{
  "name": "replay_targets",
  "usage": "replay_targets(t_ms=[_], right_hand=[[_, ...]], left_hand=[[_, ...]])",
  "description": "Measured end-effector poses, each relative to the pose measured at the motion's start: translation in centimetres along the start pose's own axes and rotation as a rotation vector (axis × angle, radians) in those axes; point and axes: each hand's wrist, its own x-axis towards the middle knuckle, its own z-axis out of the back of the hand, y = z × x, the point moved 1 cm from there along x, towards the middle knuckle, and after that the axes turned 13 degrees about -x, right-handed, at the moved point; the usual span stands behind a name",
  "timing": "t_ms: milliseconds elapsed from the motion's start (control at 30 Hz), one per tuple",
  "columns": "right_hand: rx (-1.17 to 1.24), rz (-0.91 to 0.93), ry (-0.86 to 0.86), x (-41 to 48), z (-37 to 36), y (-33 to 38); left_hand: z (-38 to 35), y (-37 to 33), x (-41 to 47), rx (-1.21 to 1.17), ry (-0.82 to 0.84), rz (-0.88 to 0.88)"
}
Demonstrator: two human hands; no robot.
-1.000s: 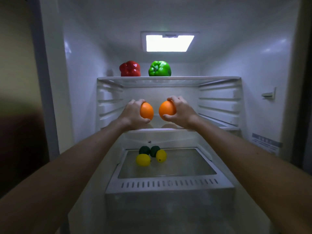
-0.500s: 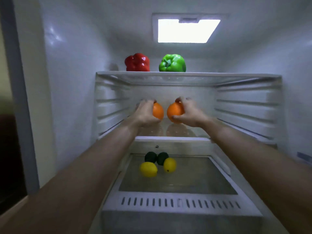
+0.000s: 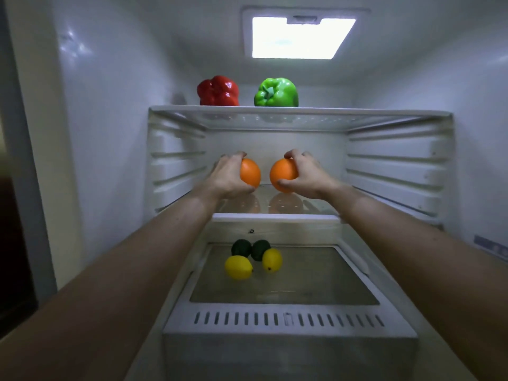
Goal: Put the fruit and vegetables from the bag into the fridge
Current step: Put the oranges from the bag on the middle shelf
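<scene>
Both my arms reach into the open fridge. My left hand (image 3: 226, 177) grips an orange (image 3: 251, 173) and my right hand (image 3: 308, 176) grips a second orange (image 3: 283, 173). Both oranges sit low over the middle glass shelf (image 3: 275, 215), side by side with a small gap; their reflections show in the glass. On the top shelf (image 3: 299, 111) stand a red pepper (image 3: 218, 91) and a green pepper (image 3: 276, 92). Two lemons (image 3: 238, 267) and two dark green fruits (image 3: 241, 248) lie on the drawer's glass cover (image 3: 302, 281). The bag is out of view.
Ribbed shelf rails line the left wall (image 3: 178, 160) and right wall (image 3: 395, 166) around the middle shelf. The drawer's vented front (image 3: 288, 320) juts toward me below my forearms. The ceiling lamp (image 3: 299, 37) is lit.
Both hands have carried the oranges deeper into the fridge and lower, down to the middle shelf. The camera has moved closer to the fridge.
</scene>
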Motion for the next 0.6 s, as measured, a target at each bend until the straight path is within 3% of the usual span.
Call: replay_targets(t_ms=[600], right_hand=[[-0.041,-0.085,-0.019,-3.1,2.2,0.2]], left_hand=[[1.1,-0.6,-1.6,-0.072,-0.035,-0.016]])
